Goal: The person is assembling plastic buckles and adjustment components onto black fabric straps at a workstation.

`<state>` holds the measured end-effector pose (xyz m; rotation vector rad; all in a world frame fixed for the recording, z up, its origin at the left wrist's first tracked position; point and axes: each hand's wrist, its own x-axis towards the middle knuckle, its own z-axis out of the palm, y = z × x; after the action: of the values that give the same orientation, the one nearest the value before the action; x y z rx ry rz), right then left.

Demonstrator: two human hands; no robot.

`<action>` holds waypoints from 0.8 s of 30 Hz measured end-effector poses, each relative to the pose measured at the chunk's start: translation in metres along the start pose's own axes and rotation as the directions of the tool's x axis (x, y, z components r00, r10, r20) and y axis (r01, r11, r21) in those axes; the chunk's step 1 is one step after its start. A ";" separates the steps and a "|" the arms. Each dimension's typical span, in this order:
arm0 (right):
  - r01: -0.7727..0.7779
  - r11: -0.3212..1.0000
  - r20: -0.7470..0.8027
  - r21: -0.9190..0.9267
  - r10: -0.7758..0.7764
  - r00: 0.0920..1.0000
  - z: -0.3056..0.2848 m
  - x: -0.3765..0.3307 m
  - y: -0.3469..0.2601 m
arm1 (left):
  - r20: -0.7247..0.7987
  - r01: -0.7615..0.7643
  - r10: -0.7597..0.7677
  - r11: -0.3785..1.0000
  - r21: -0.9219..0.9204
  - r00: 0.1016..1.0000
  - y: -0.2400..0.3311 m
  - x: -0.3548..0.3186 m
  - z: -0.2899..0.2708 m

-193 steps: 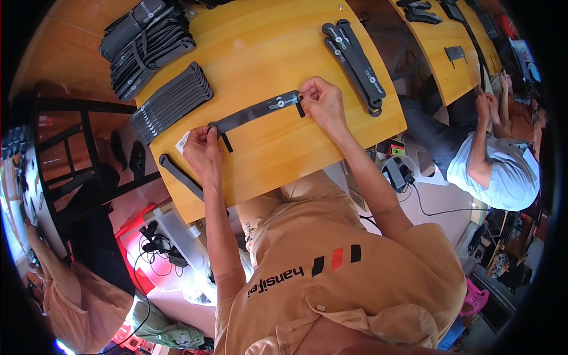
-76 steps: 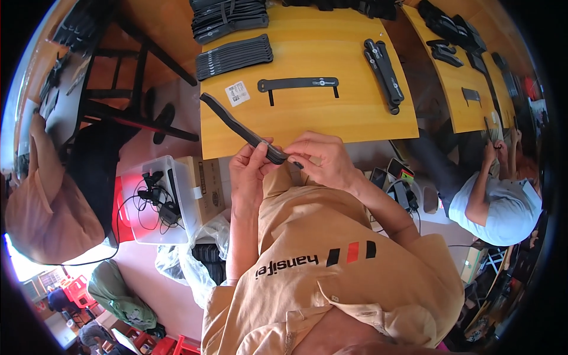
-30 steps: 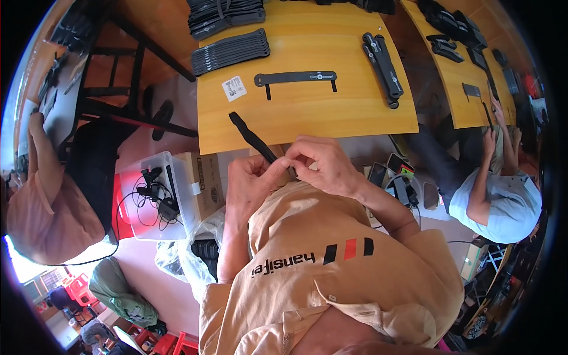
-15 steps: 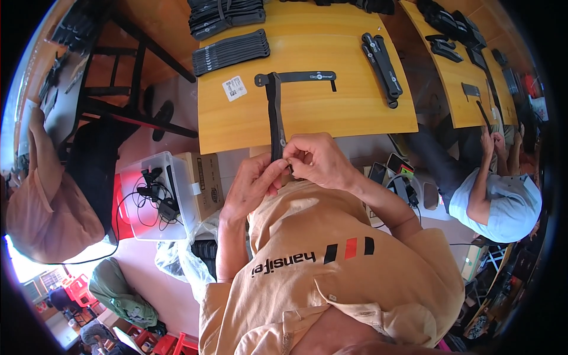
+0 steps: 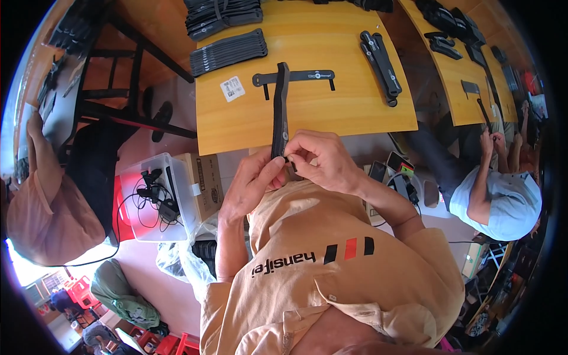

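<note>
A long dark grey strap (image 5: 280, 112) reaches from my hands out over the near table edge, its far end crossing above a second strap (image 5: 302, 76) that lies sideways on the table. My left hand (image 5: 251, 182) grips the near end, thumb on top. Close beside it, my right hand (image 5: 322, 158) pinches a small black piece at the same end; whether this is part of the strap is hidden by the fingers. Two short black strips stick out below the sideways strap: a left strip (image 5: 266, 92) and a right strip (image 5: 332, 86).
The yellow wooden table (image 5: 349, 115) bears a row of folded straps (image 5: 229, 52), a tied strap bundle (image 5: 223, 18), more straps (image 5: 381, 68) at right and a white label (image 5: 232, 89). A clear bin of cables (image 5: 157, 198) stands lower left. Other people sit on both sides.
The held strap's far end has risen and swung slightly right, uncovering the left short strip and more of the sideways strap. Both hands stay close together at the near end.
</note>
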<state>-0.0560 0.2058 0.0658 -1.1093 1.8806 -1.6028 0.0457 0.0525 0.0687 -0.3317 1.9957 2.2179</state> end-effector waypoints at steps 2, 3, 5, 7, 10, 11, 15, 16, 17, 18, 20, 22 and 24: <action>0.018 0.999 0.031 -0.028 -0.017 0.999 -0.001 0.001 0.002 | 0.009 -0.012 0.011 0.997 0.071 1.000 0.001 0.001 0.000; -0.062 0.998 0.033 0.023 0.061 0.998 -0.001 0.001 0.002 | 0.008 -0.011 0.011 0.997 0.070 1.000 0.001 0.002 0.000; -0.142 0.987 0.037 0.073 0.140 0.990 -0.001 0.001 0.004 | 0.010 -0.010 0.009 0.997 0.082 1.000 0.000 0.003 0.000; -0.227 0.947 0.091 0.228 0.212 0.973 -0.001 0.002 0.007 | 0.021 0.000 -0.001 0.997 0.071 1.000 -0.001 0.003 -0.001; -0.304 0.838 0.118 0.453 0.282 0.952 -0.001 0.003 0.009 | 0.053 0.013 -0.014 1.000 0.017 0.999 -0.007 0.004 -0.004; -0.305 0.838 0.118 0.452 0.283 0.952 -0.003 0.004 0.009 | 0.074 0.018 -0.016 0.999 -0.027 0.997 -0.008 0.004 -0.005; -0.334 0.820 0.161 0.465 0.292 0.943 -0.006 0.005 0.003 | 0.124 0.032 -0.014 0.989 -0.144 0.992 -0.007 0.005 -0.004; -0.323 0.837 0.133 0.442 0.295 0.946 -0.005 0.004 0.001 | 0.081 0.021 -0.008 0.986 -0.163 0.997 -0.006 0.006 0.000; -0.324 0.836 0.133 0.442 0.296 0.946 -0.004 0.003 -0.001 | 0.037 0.010 -0.003 0.983 -0.182 0.999 -0.005 0.006 0.002; -0.161 0.960 0.012 0.228 0.163 0.987 -0.002 0.002 -0.004 | 0.037 0.010 -0.003 0.983 -0.183 0.999 -0.006 0.007 0.000; -0.001 1.000 -0.071 -0.018 0.000 0.997 0.002 0.000 -0.005 | 0.027 -0.039 0.042 0.992 -0.117 0.999 -0.009 0.009 -0.003; 0.160 0.973 -0.139 -0.169 -0.184 0.973 0.006 0.001 -0.004 | 0.007 -0.027 0.028 0.995 -0.092 1.000 -0.005 0.009 -0.003; 0.196 0.958 -0.144 -0.208 -0.228 0.963 0.008 0.002 -0.003 | -0.014 -0.016 0.015 0.998 -0.066 1.000 0.001 0.009 -0.001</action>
<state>-0.0503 0.1989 0.0674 -1.3355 2.1239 -1.7032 0.0365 0.0513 0.0674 -0.3407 1.9408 2.3015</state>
